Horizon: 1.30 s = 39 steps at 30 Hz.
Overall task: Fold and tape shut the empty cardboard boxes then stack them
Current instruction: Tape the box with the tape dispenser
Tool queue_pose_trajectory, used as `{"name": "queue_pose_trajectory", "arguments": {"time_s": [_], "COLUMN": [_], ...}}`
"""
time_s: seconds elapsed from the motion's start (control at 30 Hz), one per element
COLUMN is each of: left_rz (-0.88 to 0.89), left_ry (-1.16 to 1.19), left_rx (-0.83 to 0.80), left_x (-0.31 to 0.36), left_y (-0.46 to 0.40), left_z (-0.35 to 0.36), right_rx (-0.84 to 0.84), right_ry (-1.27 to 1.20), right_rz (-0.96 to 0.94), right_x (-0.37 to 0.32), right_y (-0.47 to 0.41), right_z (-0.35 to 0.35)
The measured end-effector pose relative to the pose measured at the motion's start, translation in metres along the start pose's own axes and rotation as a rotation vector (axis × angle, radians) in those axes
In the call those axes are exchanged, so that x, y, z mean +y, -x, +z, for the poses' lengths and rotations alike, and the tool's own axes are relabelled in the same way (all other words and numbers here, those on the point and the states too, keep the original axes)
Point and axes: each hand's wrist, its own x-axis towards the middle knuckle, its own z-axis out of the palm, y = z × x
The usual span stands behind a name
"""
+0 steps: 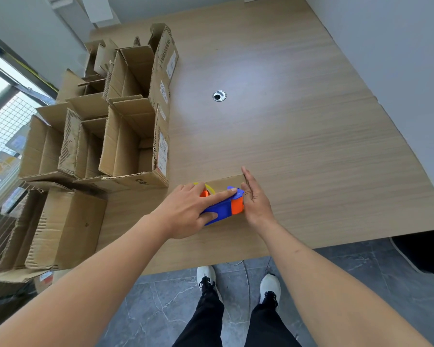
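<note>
Cardboard box (pixel 226 182) lay flat on the counter (pixel 298 136) at 6 o'clock, where the left hand (pixel 188 211) gripped the blue tape dispenser (pixel 222 207) and the right hand (pixel 254 196), fingers straight, braced its edge; pulling steadily would likely seat the tape cleanly.

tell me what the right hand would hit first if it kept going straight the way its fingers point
The right hand, fingers straight beside the blue and orange tape dispenser, points away across the light wooden table. That line looks free; only bare tabletop lies ahead, with the round metal cable grommet off to its left. Depth is uncertain.
</note>
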Motion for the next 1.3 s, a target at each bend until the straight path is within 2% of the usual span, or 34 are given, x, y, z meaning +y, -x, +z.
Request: {"name": "queue_pose_trajectory", "arguments": {"time_s": [0.13,0.43,0.83,0.9,1.0,1.07,1.13,1.2,1.3], "left_rz": [0.002,-0.199,-0.367,-0.367,-0.373,-0.378,-0.368,-0.349,-0.326], "left_ry": [0.112,0.545,0.796,0.814,0.822,0.832,0.853,0.873,0.906], "left_rx": [-0.043,-0.274,-0.308,-0.306,-0.302,-0.290,-0.285,-0.282,-0.285], "left_x": [-0.011,-0.056,-0.113,-0.116,-0.120,-0.120,-0.117,-0.111,-0.101], "left_y": [-0.001,0.035,0.062,0.059,0.055,0.054,0.052,0.047,0.039], "left_z": [-0.014,-0.035,-0.014,-0.011,-0.006,-0.004,-0.001,0.003,0.008], "right_rx": [0.004,0.045,0.064,0.068,0.167,0.308,0.347,0.239,0.099], "right_ry": [0.021,0.092,0.198,0.276,0.583,0.811,0.955,1.023,1.085], "right_rz": [-0.013,-0.022,0.002,-0.017,-0.053,-0.158,-0.303,-0.299,-0.130], "right_x": [0.001,0.001,-0.007,-0.008,-0.014,-0.019,-0.021,-0.021,-0.018], "right_y": [0.001,0.001,0.003,0.004,0.008,0.012,0.017,0.021,0.025], "right_z": [-0.003,-0.004,-0.004,-0.005,0.001,0.010,0.020,0.027,0.028]}}
